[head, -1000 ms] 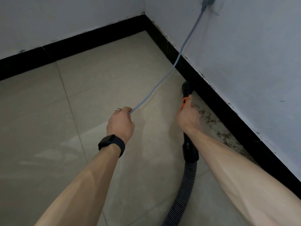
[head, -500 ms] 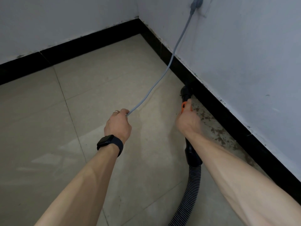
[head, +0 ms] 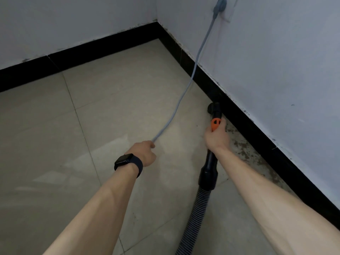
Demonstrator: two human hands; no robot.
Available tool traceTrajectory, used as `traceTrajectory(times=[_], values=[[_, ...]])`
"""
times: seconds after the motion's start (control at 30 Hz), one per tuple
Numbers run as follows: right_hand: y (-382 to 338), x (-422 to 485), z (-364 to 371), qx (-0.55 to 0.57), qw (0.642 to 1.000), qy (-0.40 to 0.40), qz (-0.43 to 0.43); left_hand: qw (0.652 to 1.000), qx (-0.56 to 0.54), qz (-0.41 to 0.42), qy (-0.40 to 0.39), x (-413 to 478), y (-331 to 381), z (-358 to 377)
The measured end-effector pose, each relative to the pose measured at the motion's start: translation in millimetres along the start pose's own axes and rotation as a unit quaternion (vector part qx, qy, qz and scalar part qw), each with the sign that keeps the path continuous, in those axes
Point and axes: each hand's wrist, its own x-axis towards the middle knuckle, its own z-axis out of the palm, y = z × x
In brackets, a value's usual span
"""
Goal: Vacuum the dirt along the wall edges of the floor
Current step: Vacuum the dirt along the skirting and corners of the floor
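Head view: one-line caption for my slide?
Right hand holds vacuum nozzle at black baseboard; left hand grips grey cord.

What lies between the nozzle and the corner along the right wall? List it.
Only the grey cord: it runs from the wall plug to the left hand, crossing the black skirting ahead of the nozzle, seemingly held off the floor. Nothing else visible on that strip.

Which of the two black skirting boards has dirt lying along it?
The right-hand skirting board, beside the vacuum nozzle: brown dirt speckles the floor there. Beside the far board the floor looks clean.
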Motion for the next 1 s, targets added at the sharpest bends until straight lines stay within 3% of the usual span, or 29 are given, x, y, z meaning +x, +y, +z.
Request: traceTrajectory(times=[0.07,0.13,0.23,0.37,0.47,0.8,1.0], values=[[-1,-2,-4,0.182,0.982,0.003,0.052,0.995,-0.057,0.020,-0.079,-6,13,2],[-3,-7,-3,0.330,0.940,-0.002,0.089,0.975,-0.157,0.049,-0.149,-14,34,2],[-9,-20,4,0.427,0.899,-0.021,0.097,0.951,-0.205,0.076,-0.217,-22,65,2],[-17,-40,9,0.521,0.843,-0.042,0.128,0.963,-0.130,0.106,-0.211,-36,87,19],[-10,-52,12,0.539,0.826,-0.054,0.156,0.977,-0.020,0.131,-0.170,-52,86,34],[27,-122,45,0.536,0.805,-0.105,0.234,0.973,0.056,0.078,-0.210,-83,18,55],[47,-144,52,0.479,0.837,-0.115,0.239,0.968,0.126,0.065,-0.206,-94,4,66]])
